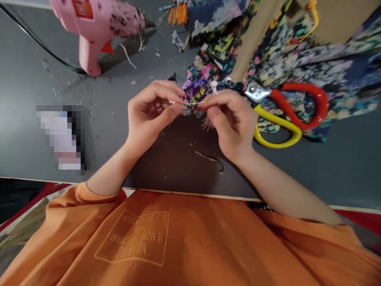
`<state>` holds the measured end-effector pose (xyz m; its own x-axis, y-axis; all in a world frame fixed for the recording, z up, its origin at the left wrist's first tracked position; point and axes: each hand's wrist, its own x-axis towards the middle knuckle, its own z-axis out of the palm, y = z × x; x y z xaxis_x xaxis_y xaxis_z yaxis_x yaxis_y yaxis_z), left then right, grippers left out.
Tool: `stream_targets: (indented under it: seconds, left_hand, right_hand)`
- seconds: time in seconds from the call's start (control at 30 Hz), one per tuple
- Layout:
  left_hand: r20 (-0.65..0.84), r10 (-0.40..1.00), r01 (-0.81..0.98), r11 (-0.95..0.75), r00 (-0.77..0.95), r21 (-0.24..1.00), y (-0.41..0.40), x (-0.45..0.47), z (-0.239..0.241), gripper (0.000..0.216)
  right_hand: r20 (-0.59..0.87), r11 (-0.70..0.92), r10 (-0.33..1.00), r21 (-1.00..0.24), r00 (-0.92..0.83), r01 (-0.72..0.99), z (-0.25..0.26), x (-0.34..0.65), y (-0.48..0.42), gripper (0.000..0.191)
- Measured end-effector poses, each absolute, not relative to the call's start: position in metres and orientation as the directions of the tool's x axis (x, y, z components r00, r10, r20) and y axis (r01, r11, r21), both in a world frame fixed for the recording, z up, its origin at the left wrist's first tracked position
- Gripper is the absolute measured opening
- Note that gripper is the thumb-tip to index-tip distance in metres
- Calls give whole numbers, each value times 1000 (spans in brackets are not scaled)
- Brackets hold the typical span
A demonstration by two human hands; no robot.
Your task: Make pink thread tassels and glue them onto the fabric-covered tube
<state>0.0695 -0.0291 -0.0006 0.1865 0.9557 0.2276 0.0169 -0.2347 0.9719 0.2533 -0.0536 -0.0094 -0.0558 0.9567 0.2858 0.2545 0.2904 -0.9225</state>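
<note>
My left hand (151,109) and my right hand (232,119) are raised over the grey table (29,131), both pinched closed. Between their fingertips runs a thin pale strand (193,103), one end in each pinch. Just behind the strand lies a small piece of bright flowered fabric (196,85), touching my fingertips. A small white bit (214,86) sticks up above my right thumb. Frayed fibres hang under my right hand.
A pink glue gun (95,28) with its black cord lies at the far left. Scissors with red and yellow handles (285,115) rest on a heap of flowered cloth (312,59) at the right. Scraps and glue strings litter the table. A blurred object (61,137) sits left.
</note>
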Motion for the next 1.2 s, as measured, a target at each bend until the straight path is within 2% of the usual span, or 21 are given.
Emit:
stream_targets:
  seconds: [0.17, 0.33, 0.47, 0.57, 0.7, 0.9, 1.0, 1.2]
  left_hand:
    - [130, 973, -99, -112, 191, 989, -24, 64, -5, 14]
    - [92, 969, -32, -87, 229, 996, -28, 68, -4, 17]
    - [102, 968, -1, -104, 232, 995, -31, 71, -2, 22]
    - [106, 962, 0, -109, 252, 994, -32, 69, -2, 30]
    - [84, 950, -48, -73, 301, 996, -31, 67, -1, 25]
    - [128, 963, 73, -149, 236, 986, -30, 68, -1, 22]
    - [176, 962, 85, -197, 208, 977, -28, 66, -2, 17]
    - [203, 961, 146, -232, 189, 962, -28, 64, -2, 20]
  right_hand:
    - [263, 265, 964, -941, -37, 212, -14, 257, -52, 15]
    - [311, 300, 950, -919, 4, 256, -16, 255, -53, 16]
    - [248, 228, 968, -930, 35, 288, -10, 253, -55, 21]
    - [199, 194, 980, -966, 14, 168, -5, 254, -57, 18]
    - [126, 129, 989, -991, -74, 36, -6, 255, -58, 10]
    - [192, 190, 981, -980, -34, -60, -14, 252, -55, 6]
    - [232, 226, 972, -966, -38, -124, -16, 250, -55, 10]
    - [162, 162, 982, -987, -93, -6, -12, 253, -57, 10]
